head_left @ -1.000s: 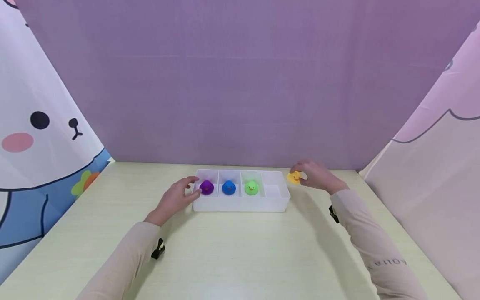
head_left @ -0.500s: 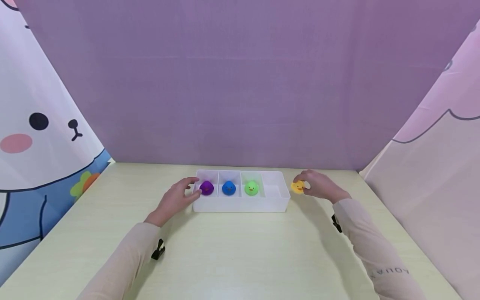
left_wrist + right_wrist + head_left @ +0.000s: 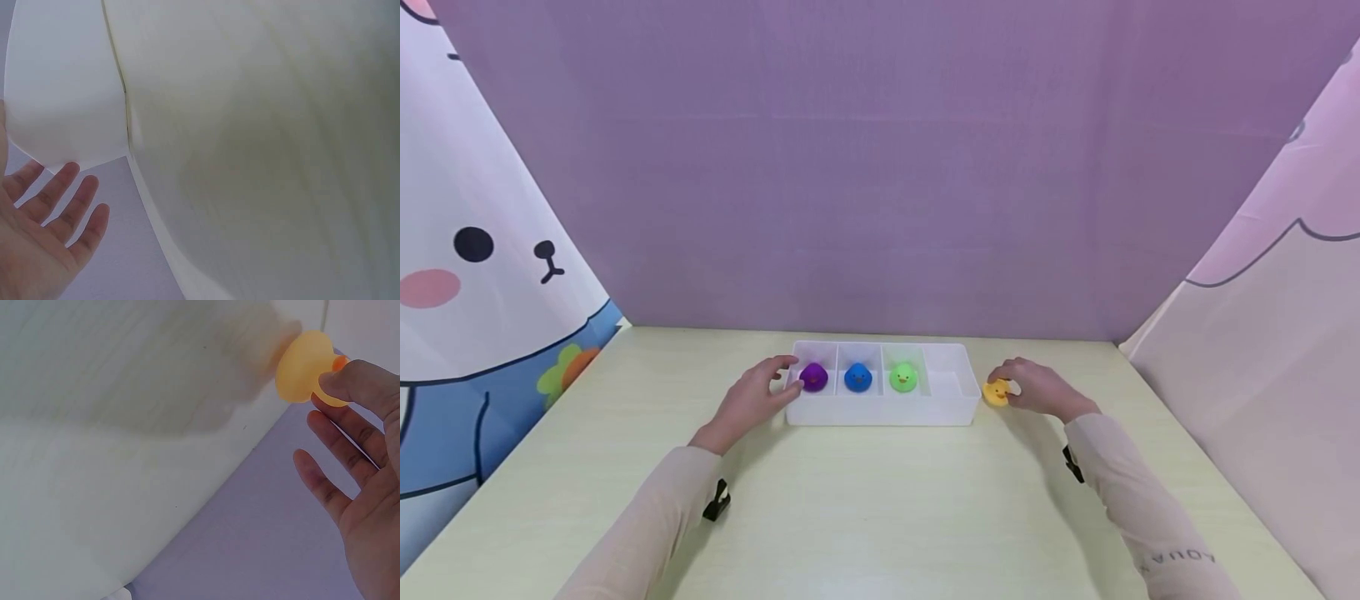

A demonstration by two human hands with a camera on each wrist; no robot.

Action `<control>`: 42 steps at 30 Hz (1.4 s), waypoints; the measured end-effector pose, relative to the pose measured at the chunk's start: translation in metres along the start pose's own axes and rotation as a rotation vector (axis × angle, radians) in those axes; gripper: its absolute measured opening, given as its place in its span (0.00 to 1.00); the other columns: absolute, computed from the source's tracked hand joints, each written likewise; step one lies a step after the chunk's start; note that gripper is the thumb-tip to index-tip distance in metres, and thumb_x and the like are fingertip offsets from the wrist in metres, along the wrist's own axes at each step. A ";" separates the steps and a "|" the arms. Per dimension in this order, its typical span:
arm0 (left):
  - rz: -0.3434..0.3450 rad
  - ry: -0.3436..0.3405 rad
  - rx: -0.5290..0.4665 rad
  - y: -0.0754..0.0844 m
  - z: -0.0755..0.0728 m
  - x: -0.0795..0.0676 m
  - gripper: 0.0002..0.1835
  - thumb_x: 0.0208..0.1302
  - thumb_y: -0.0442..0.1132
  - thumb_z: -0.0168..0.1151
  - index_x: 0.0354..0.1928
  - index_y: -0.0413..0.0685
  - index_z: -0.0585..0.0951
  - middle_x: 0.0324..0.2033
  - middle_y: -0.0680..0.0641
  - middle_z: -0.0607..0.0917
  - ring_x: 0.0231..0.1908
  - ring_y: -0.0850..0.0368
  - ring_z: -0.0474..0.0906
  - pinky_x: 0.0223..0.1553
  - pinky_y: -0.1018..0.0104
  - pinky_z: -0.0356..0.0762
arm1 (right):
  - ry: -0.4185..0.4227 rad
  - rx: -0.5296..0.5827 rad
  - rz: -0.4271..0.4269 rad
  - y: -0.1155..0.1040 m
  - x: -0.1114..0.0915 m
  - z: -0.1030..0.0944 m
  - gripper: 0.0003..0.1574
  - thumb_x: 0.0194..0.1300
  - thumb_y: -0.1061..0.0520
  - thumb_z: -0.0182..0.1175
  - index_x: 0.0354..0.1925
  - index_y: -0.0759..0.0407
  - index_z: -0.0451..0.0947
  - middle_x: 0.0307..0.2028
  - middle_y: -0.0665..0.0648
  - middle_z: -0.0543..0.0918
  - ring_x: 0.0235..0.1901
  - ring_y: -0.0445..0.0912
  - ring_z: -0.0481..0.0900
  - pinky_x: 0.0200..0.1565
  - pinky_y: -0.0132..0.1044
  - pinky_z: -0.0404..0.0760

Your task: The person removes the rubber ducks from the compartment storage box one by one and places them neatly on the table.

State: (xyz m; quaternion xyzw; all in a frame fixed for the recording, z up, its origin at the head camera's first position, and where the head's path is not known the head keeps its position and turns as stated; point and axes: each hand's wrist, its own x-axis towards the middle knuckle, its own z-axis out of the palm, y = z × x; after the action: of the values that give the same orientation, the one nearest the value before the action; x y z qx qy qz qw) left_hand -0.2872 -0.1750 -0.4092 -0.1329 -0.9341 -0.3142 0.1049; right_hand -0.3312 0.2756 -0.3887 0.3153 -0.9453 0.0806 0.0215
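Note:
A white four-sided divided box (image 3: 880,410) stands on the table with its compartments in a row. From left to right sit a purple rubber duck (image 3: 813,377), a blue one and a green one, each in its own compartment; the rightmost compartment holds nothing. At the box's left end, my left hand (image 3: 751,400) rests with thumb and index finger at the rim; its fingers look relaxed and spread against the end wall (image 3: 65,125) in the left wrist view. My right hand (image 3: 1037,389) pinches a yellow rubber duck (image 3: 306,369) between thumb and fingers, just outside the box's right end.
The pale wooden table (image 3: 880,508) meets a purple cloth backdrop (image 3: 880,167) close behind the box. Printed cartoon curtains (image 3: 497,333) hang at the left and right sides.
My right hand has come down and nearer to me with the yellow rubber duck, staying beside the box's right end. The left hand and the box keep their places.

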 end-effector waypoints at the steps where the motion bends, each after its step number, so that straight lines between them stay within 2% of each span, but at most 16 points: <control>1: 0.003 0.005 0.001 -0.001 0.001 0.000 0.26 0.60 0.48 0.57 0.59 0.48 0.70 0.54 0.41 0.77 0.49 0.42 0.76 0.45 0.46 0.75 | 0.001 0.004 0.004 0.001 0.000 0.001 0.20 0.50 0.69 0.62 0.43 0.57 0.80 0.41 0.54 0.81 0.45 0.52 0.76 0.45 0.49 0.77; 13: 0.001 -0.003 -0.001 -0.001 0.002 0.000 0.26 0.60 0.49 0.57 0.59 0.49 0.70 0.54 0.41 0.77 0.49 0.43 0.76 0.45 0.47 0.76 | 0.007 0.022 0.003 0.002 -0.003 0.007 0.20 0.49 0.69 0.63 0.42 0.56 0.80 0.41 0.54 0.81 0.44 0.52 0.76 0.45 0.49 0.77; 24: -0.002 -0.006 -0.002 0.001 0.000 -0.001 0.26 0.60 0.49 0.57 0.59 0.48 0.70 0.54 0.41 0.77 0.49 0.43 0.76 0.45 0.47 0.75 | -0.012 0.019 0.008 0.001 -0.002 0.004 0.22 0.48 0.70 0.62 0.44 0.57 0.79 0.43 0.55 0.81 0.46 0.53 0.75 0.45 0.50 0.77; 37: -0.003 -0.005 0.002 0.002 -0.001 -0.001 0.26 0.60 0.48 0.57 0.59 0.48 0.70 0.54 0.41 0.77 0.49 0.42 0.76 0.46 0.47 0.76 | -0.010 0.007 0.004 -0.001 0.004 -0.018 0.23 0.49 0.68 0.62 0.46 0.60 0.78 0.44 0.59 0.80 0.46 0.55 0.74 0.44 0.49 0.77; 42: -0.002 -0.010 0.003 0.002 -0.001 -0.001 0.26 0.60 0.48 0.57 0.60 0.48 0.70 0.54 0.40 0.77 0.49 0.42 0.76 0.45 0.47 0.76 | 0.005 -0.009 -0.003 -0.004 0.008 -0.026 0.22 0.49 0.68 0.62 0.46 0.60 0.78 0.41 0.57 0.81 0.44 0.53 0.76 0.44 0.48 0.77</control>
State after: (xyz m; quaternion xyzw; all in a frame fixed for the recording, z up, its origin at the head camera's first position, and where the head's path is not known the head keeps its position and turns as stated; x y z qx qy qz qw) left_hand -0.2854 -0.1741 -0.4078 -0.1332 -0.9353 -0.3121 0.1003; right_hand -0.3355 0.2719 -0.3614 0.3162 -0.9452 0.0772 0.0252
